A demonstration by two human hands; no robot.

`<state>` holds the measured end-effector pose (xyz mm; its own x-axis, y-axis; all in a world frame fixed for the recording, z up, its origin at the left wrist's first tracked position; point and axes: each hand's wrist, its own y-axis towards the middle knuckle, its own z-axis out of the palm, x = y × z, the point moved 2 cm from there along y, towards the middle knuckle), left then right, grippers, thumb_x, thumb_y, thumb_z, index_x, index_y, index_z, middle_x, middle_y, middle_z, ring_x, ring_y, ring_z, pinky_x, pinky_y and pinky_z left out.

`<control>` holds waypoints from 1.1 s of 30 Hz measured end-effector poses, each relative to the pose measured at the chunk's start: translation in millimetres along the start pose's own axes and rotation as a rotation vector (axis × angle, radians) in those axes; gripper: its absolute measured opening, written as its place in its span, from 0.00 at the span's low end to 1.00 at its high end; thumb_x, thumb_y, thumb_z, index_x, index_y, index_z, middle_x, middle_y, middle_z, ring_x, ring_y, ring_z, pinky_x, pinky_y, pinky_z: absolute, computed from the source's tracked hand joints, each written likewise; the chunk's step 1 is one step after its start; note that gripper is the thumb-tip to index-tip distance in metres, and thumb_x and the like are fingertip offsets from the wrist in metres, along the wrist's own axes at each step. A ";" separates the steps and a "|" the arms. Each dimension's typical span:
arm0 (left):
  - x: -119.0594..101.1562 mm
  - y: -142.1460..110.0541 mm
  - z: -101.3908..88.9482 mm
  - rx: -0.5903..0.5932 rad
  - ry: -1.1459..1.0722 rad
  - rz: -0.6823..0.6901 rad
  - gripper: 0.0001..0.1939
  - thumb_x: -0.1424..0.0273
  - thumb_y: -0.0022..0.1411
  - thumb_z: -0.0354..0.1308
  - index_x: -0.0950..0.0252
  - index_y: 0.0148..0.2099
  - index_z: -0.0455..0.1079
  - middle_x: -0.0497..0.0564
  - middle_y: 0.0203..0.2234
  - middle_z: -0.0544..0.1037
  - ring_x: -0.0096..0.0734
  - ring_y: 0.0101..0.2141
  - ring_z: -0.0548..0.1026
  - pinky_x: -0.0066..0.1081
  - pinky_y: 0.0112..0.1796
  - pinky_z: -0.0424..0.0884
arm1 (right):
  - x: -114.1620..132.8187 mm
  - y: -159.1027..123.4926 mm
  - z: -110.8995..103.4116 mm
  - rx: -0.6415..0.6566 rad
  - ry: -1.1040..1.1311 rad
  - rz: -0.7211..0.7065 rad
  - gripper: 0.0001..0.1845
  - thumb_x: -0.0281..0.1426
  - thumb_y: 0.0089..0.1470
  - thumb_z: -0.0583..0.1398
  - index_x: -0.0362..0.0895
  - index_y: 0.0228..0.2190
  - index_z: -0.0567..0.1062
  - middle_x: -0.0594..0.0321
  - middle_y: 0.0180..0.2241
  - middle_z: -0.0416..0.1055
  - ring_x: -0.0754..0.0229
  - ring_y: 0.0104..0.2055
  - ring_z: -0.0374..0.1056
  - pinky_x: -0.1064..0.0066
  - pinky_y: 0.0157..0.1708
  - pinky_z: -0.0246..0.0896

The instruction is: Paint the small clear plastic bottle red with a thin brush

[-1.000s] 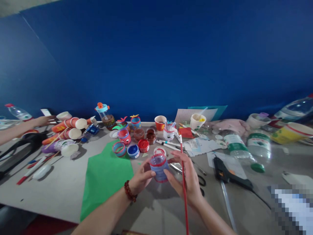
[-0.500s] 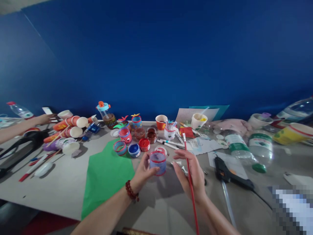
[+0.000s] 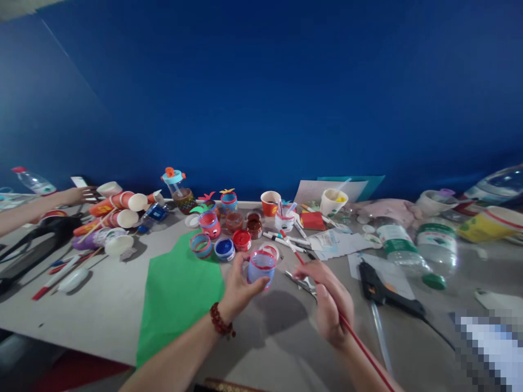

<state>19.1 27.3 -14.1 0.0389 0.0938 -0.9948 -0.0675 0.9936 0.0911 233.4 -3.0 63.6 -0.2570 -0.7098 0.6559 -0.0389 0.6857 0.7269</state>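
My left hand (image 3: pixel 237 288) grips a small clear plastic cup (image 3: pixel 261 268) painted blue with a red rim, held just above the table. My right hand (image 3: pixel 332 300) is closed round a long red paintbrush (image 3: pixel 359 343), whose tip points up and left toward the cup. Just behind the cup stand open paint pots: a blue paint pot (image 3: pixel 224 248), a red paint pot (image 3: pixel 241 239) and a brown paint pot (image 3: pixel 254 227). A green paper sheet (image 3: pixel 176 294) lies left of my left hand.
A black glue gun (image 3: pixel 378 288), scissors (image 3: pixel 304 282), water bottles (image 3: pixel 398 245), markers (image 3: pixel 281 239) and paper cups (image 3: pixel 269 203) crowd the grey table (image 3: pixel 93 310). Another person's hand (image 3: pixel 77 194) reaches among cups at the far left. A blue wall stands behind.
My right hand closed on the brush and tilted it from upright to slanting, tip toward the cup. My left hand lifted the cup slightly away from me.
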 end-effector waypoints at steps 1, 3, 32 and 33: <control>-0.2 -0.4 0.6 0.012 -0.044 -0.016 0.30 0.61 0.44 0.78 0.62 0.47 0.72 0.52 0.42 0.80 0.44 0.44 0.77 0.39 0.47 0.73 | -0.9 -0.6 0.3 -0.005 -0.011 0.020 0.17 0.33 0.71 0.52 0.49 0.44 0.80 0.60 0.35 0.80 0.56 0.35 0.75 0.65 0.38 0.70; -0.8 -1.0 3.2 0.043 -0.128 -0.045 0.29 0.60 0.44 0.78 0.62 0.47 0.72 0.52 0.42 0.80 0.44 0.44 0.77 0.39 0.47 0.74 | -4.7 -2.9 2.1 -0.028 -0.038 0.085 0.16 0.31 0.71 0.52 0.49 0.47 0.79 0.59 0.40 0.81 0.56 0.38 0.77 0.65 0.41 0.71; -12.1 -3.2 12.7 0.212 -0.483 -0.153 0.29 0.60 0.47 0.79 0.60 0.50 0.76 0.53 0.46 0.81 0.43 0.48 0.76 0.38 0.50 0.71 | -34.0 -12.8 25.4 0.117 0.130 0.452 0.17 0.36 0.62 0.65 0.51 0.50 0.67 0.56 0.48 0.76 0.52 0.45 0.79 0.64 0.41 0.77; -11.5 -3.5 13.2 0.225 -0.489 -0.176 0.30 0.61 0.46 0.79 0.60 0.51 0.76 0.54 0.46 0.81 0.44 0.48 0.77 0.39 0.50 0.71 | -34.3 -13.3 25.7 0.120 0.149 0.465 0.17 0.36 0.62 0.65 0.51 0.50 0.67 0.56 0.49 0.75 0.52 0.46 0.79 0.64 0.41 0.77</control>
<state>32.0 23.6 -2.4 0.4911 -0.1090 -0.8642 0.1935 0.9810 -0.0138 218.0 16.4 26.2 -0.1335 -0.3336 0.9332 -0.0658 0.9425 0.3275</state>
